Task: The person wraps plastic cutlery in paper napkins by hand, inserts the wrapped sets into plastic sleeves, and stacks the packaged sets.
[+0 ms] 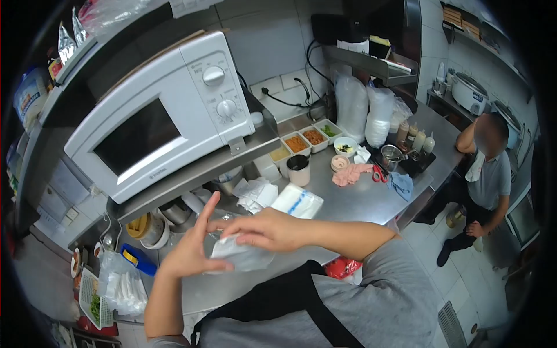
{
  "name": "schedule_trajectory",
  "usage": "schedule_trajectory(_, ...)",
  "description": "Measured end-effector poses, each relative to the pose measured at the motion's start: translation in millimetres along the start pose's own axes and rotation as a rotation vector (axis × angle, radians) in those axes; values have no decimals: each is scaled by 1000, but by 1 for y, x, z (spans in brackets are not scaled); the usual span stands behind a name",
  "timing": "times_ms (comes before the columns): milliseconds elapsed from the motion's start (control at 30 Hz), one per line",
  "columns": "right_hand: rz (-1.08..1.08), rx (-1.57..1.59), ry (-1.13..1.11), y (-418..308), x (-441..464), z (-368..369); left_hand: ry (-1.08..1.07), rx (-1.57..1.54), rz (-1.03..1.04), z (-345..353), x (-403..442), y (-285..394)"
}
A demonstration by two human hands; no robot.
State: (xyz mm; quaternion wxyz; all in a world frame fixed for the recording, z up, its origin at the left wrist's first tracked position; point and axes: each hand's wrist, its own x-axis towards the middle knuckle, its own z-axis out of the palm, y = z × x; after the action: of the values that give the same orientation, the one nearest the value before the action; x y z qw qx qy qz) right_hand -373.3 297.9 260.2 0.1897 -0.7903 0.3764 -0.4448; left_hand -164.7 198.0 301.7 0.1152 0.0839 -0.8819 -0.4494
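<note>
A thin translucent plastic bag (pixel 246 256) hangs between my hands in front of my apron, over the counter's near edge. My right hand (pixel 270 229) reaches across from the right with its fingers bent down and closed on the bag's upper part. My left hand (pixel 191 246) is at the bag's left side, its index finger pointing up and its thumb spread away from it, close against the plastic. Its other fingers are partly hidden. Just beyond my hands lies a white plastic pack with a blue stripe (pixel 297 202), beside crumpled white paper (pixel 255 194).
A white microwave (pixel 156 116) stands on a raised shelf at left. Behind the pack are tubs of chopped food (pixel 296 142), a pink cup (pixel 299 174), red scissors (pixel 378 173), and pink (pixel 352 174) and blue (pixel 400 184) cloths. A person (pixel 487 174) sits at right.
</note>
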Motion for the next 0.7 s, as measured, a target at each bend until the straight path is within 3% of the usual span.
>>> schedule_trajectory(33, 26, 13, 49, 5, -6, 5, 83, -57, -34, 12, 1, -15)
schedule_trajectory(67, 85, 94, 68, 10, -9, 3, 95, -298, -216, 19, 2, -26)
schedule_trajectory(100, 185, 260, 75, 22, -11, 1, 122, -463, -180, 25, 2, -54)
schedule_trajectory(167, 244, 331, 172, 66, -12, 9, 225, -399, -238, 30, -2, -108)
schedule_trajectory(200, 310, 431, 197, 87, -12, 14, 272, -209, -268, 28, -2, -123)
schedule_trajectory(267, 355, 326, 243, 132, -12, 24, 433, -115, -329, 27, -5, -122)
schedule_trajectory(333, 371, 203, 235, 127, -12, 30, 611, 34, -363, 32, -15, -135)
schedule_trajectory(433, 311, 275, 241, 103, -19, 56, 714, 510, -138, 56, -32, -126)
schedule_trajectory(500, 239, 102, 195, 107, -34, 78, 745, 775, -17, 81, -46, -135)
schedule_trajectory(600, 205, -137, 111, 143, -71, 114, 573, 868, -38, 127, -78, -184)
schedule_trajectory(700, 225, -167, 58, 159, -104, 136, 400, 856, -137, 160, -105, -216)
